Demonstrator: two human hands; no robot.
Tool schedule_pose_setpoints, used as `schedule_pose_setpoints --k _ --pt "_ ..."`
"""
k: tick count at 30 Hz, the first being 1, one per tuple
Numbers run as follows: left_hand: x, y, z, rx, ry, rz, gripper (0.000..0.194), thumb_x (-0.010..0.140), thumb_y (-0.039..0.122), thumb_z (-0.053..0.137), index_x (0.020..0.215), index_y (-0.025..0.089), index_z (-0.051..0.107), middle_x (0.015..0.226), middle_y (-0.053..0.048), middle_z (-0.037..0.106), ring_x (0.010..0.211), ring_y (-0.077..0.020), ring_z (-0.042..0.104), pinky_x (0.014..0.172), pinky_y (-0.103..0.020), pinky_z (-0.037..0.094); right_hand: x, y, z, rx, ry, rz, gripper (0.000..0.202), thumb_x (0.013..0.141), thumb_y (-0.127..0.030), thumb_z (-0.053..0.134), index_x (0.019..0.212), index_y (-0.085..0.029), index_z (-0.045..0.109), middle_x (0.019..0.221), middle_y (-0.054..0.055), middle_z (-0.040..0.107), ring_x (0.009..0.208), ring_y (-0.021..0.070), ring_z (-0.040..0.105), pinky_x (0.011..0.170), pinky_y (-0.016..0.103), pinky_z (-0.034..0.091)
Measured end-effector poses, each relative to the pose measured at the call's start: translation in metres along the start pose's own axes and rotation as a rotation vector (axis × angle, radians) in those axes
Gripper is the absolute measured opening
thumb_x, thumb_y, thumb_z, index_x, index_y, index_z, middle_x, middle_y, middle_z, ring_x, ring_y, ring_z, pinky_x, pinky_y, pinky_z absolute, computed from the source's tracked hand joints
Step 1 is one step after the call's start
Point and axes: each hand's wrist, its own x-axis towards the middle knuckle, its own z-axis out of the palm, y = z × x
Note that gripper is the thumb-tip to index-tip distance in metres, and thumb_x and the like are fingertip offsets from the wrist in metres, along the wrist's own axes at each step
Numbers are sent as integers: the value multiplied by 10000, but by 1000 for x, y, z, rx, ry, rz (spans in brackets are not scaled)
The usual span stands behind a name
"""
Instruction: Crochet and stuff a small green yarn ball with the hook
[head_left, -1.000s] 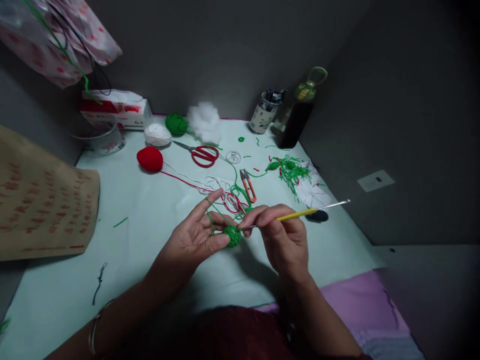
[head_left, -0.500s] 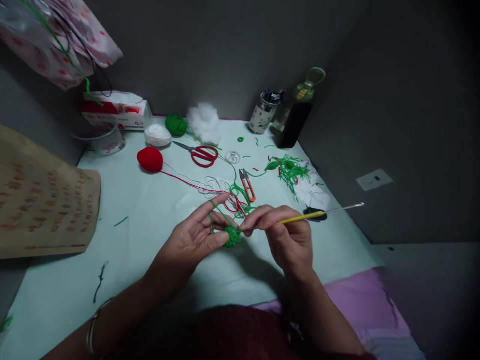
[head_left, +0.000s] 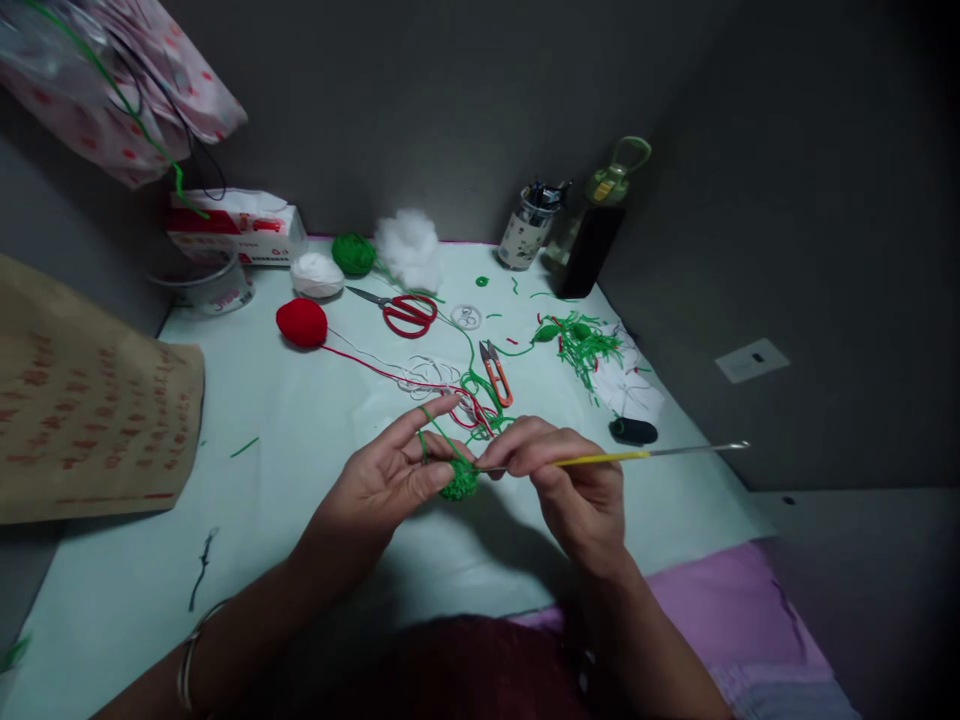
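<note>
My left hand (head_left: 397, 468) pinches a small green crochet piece (head_left: 459, 482) between thumb and fingers. Green yarn (head_left: 444, 432) runs from the piece up around the raised index finger. My right hand (head_left: 574, 478) is closed on a crochet hook (head_left: 607, 459) with a yellow grip and metal ends. The hook's left tip meets the edge of the green piece; whether it is inside a stitch I cannot tell. Just beyond the hands lies a tangle of red, white and green yarn (head_left: 476, 408), with orange thread snips (head_left: 496, 374) beside it.
Red-handled scissors (head_left: 409, 315), a red yarn ball (head_left: 301, 324), a white ball (head_left: 317, 275), a green ball (head_left: 352, 255) and white stuffing (head_left: 409, 248) sit farther back. Green scraps (head_left: 589, 345) lie right, below a pen cup (head_left: 527, 230) and bottle (head_left: 589, 245). A paper bag (head_left: 97, 400) stands left.
The crochet hook has tilted closer to level, its free right end lower and farther right. The green piece has shifted slightly left and down with the left fingers.
</note>
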Motion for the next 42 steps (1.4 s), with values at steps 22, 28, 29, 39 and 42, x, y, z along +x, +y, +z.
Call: schedule_pose_setpoints --k 22,28,29,39,42 --pt "2 1 11 -2 84 52 334 904 272 742 1226 226 666 870 28 608 665 -83 627 623 -194 530 -10 4 20 -193 125 -154 214 995 -207 604 1125 -280 758 1052 52 778 887 187 708 763 380 595" --pt "-1 -1 10 32 160 115 249 910 286 742 1153 243 716 842 24 642 688 -72 602 667 -163 516 -8 5 27 -366 163 -305 239 993 -202 604 1169 -283 744 1048 62 785 854 189 714 724 383 583" --pt "-2 0 10 48 173 129 268 893 284 761 1155 248 718 858 18 657 729 -85 618 703 -176 527 -8 4 27 -377 165 -299 239 995 -204 601 1168 -288 744 1049 60 786 853 190 714 724 383 581" --pt "-4 5 13 172 215 127 433 787 234 835 1206 233 728 911 -18 705 904 -182 658 881 -307 542 -12 5 23 -476 173 -323 303 987 -188 601 1217 -338 729 1090 60 784 878 212 715 712 396 583" --pt "-4 6 11 187 177 131 421 797 242 828 1208 227 739 901 -23 708 880 -180 658 862 -306 544 -8 3 22 -350 147 -224 247 984 -197 612 1152 -310 754 1058 60 781 884 201 714 736 379 594"
